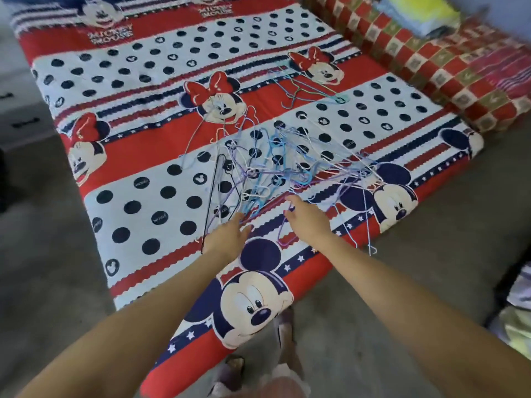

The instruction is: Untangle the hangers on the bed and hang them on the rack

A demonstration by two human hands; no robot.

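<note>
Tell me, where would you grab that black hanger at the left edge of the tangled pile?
Probably the black hanger is best taken by its long straight side, coming from the left over the bare bedsheet. That side lies clear of the tangled hangers, while its other end runs under the purple and blue ones. The left hand is already nearest.

The bed sheet (172, 133) is showing the words "MICKEY MOUSE" printed in two lines under a cartoon face at about 11 o'clock in the view, blurred but legible. The same two-line wording is appearing again at about 12 o'clock, under a second face cut off by the top edge. Several dark dots on the white bands, toward 9 o'clock, are carrying small pale lettering, too blurred to read. No other writing, number or sign is showing legibly.
</note>
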